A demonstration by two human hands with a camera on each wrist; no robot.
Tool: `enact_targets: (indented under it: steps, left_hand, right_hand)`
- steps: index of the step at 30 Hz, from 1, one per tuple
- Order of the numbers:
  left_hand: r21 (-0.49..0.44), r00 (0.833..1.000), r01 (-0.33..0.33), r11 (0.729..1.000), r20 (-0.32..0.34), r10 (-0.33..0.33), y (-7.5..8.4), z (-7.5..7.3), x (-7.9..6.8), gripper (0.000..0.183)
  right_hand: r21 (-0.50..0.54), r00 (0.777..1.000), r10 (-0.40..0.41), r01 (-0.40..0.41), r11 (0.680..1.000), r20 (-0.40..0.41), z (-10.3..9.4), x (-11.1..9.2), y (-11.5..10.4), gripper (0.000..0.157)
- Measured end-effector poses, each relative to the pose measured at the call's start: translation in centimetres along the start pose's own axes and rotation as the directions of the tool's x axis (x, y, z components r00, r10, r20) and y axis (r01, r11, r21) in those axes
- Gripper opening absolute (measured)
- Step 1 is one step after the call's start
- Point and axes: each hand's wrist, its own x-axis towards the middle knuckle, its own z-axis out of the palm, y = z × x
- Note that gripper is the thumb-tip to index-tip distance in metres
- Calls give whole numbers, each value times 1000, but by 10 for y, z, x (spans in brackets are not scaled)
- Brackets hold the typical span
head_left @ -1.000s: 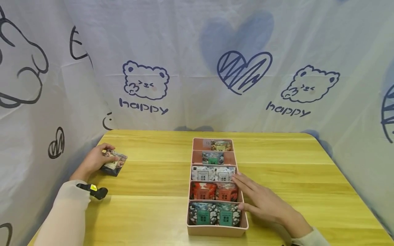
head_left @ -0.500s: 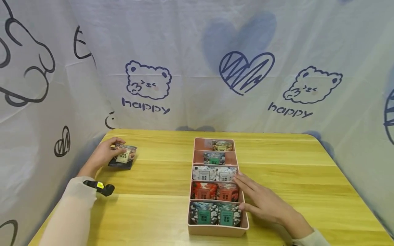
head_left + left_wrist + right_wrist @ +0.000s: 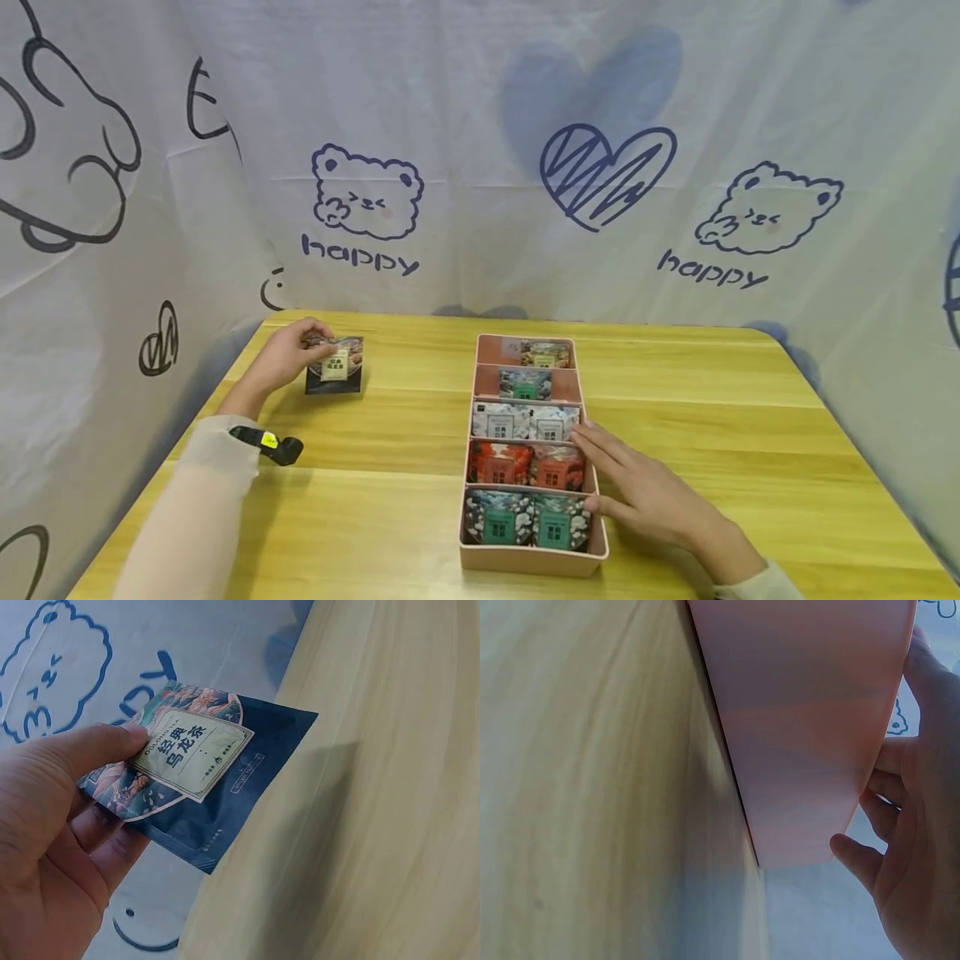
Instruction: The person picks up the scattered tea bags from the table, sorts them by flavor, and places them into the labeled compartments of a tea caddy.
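My left hand [image 3: 288, 360] pinches a dark blue oolong tea sachet [image 3: 240, 784] by one edge, thumb across its printed front. In the left wrist view the sachet is held above the wooden table, its cream label facing up. My right hand [image 3: 656, 496] rests along the right rim of a long pink divided box [image 3: 532, 562], fingers fairly straight at the edge. The right wrist view shows the box's plain side wall with fingertips along its rim. Inside, the front three compartments hold pairs of green sachets [image 3: 498, 525], red sachets [image 3: 500, 463] and white sachets [image 3: 501, 420].
One green-labelled sachet [image 3: 525, 385] lies in the second compartment from the back. A yellow-labelled sachet [image 3: 546, 354] sits at the right of the rearmost one, beside bare pink floor. Printed cloth [image 3: 465, 242] hangs behind and beside the wooden table [image 3: 390, 517].
My left hand has carried the oolong tea sachet rightward and a little toward the back, turning it more upright. My right hand stays at the box rim.
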Motion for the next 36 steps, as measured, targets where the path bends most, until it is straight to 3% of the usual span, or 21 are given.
enact_targets:
  steps: [12, 21, 36]
  left_hand:
    - [-46, 999, -46, 998, 7, 46, 30, 15, 14, 16]
    - [-67, 997, -74, 995, 13, 75, 54, 23, 24, 16]
    - [-85, 989, -149, 985, -6, 149, 92, 47, 46, 18]
  right_hand:
    - [-11, 1000, -16, 15, 1000, -15, 1, -1, 1, 77]
    - [0, 1000, 4, -4, 1000, -9, -1, -1, -2, 76]
    - [-2, 1000, 12, -12, 1000, -6, 0, -1, -1, 77]
